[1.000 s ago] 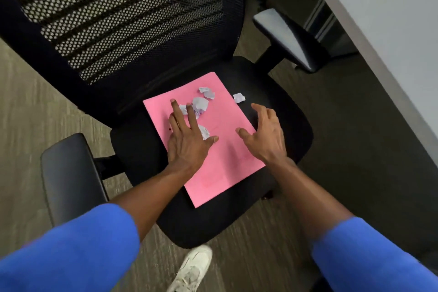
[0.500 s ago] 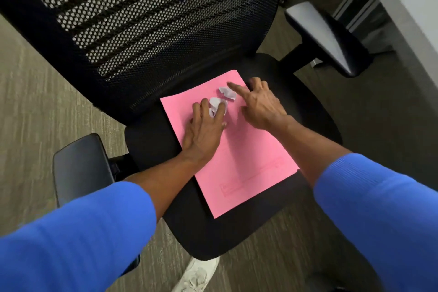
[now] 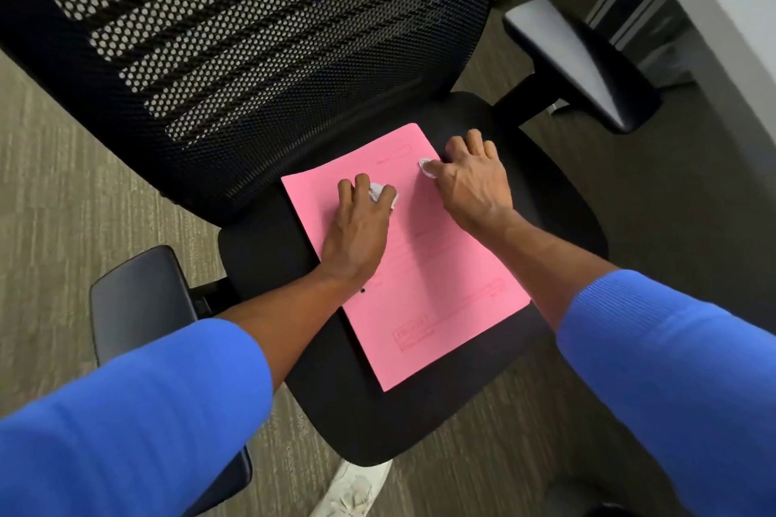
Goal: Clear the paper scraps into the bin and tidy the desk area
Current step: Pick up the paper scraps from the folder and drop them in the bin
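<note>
A pink sheet of paper (image 3: 436,277) lies on the black seat of an office chair (image 3: 558,197). My left hand (image 3: 361,222) rests on the sheet's upper part, its fingers curled over white paper scraps (image 3: 376,191) that peek out between them. My right hand (image 3: 474,180) is at the sheet's top right corner, thumb and fingers pinching a small white scrap (image 3: 426,166). Most of the scraps are hidden under my fingers. No bin is in view.
The chair's mesh backrest (image 3: 252,46) rises behind the sheet, with armrests at left (image 3: 138,302) and right (image 3: 579,59). A white desk edge (image 3: 730,13) runs along the top right. A white shoe (image 3: 357,487) stands on the carpet below the seat.
The scattered scraps have been gathered under my hands. My right hand moved from the sheet's right side up to its top right corner and took a scrap; my left hand curled over others.
</note>
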A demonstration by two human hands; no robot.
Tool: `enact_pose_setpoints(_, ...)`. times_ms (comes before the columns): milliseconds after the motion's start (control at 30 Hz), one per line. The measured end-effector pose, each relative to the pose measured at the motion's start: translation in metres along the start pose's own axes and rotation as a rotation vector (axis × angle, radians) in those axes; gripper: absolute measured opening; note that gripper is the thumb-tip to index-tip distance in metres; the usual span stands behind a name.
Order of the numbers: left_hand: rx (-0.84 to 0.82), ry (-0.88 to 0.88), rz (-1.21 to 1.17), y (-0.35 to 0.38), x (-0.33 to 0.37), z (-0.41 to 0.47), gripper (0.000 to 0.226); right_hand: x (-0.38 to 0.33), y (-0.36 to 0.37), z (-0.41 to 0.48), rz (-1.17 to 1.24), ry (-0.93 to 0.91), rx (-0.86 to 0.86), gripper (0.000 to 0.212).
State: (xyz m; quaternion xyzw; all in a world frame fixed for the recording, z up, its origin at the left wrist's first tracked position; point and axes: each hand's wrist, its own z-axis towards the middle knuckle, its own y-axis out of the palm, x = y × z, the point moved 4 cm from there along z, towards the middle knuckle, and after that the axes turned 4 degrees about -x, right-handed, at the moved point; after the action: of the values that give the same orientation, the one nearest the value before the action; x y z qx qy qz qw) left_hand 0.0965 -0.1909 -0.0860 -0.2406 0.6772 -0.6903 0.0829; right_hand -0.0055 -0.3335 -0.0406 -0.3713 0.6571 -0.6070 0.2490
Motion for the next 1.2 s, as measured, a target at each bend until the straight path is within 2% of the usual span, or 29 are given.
enact_pose_setpoints(100,0.016,-0.002,-0.008,-0.001,0.001,-0.001,0.043,0.008,0.001,-0.003,0.007,0.069,-0.014,0.036)
enact_pose_setpoints(233,0.016,-0.002,-0.017,-0.002,0.002,-0.001,0.045,0.012,0.008,-0.009,0.166,0.159,-0.07,0.045)
enact_pose_setpoints(367,0.021,0.008,-0.005,-0.004,0.003,-0.002,0.041,0.012,0.006,-0.018,0.209,0.188,-0.019,0.039)
enact_pose_setpoints(600,0.035,0.045,-0.091,-0.01,0.007,-0.003,0.02,0.03,0.013,-0.041,0.31,0.273,0.067,0.022)
enact_pose_setpoints(800,0.016,0.077,-0.17,-0.015,0.024,-0.011,0.015,0.053,0.022,-0.087,0.421,0.419,0.184,0.03)
enact_pose_setpoints(1033,-0.006,0.166,-0.299,-0.02,0.098,-0.032,0.017,0.077,0.027,-0.186,0.579,0.611,0.278,0.027)
enact_pose_setpoints(1200,-0.036,0.324,-0.432,-0.02,0.181,-0.07,0.011,0.093,0.041,-0.279,0.65,0.806,0.331,0.022)
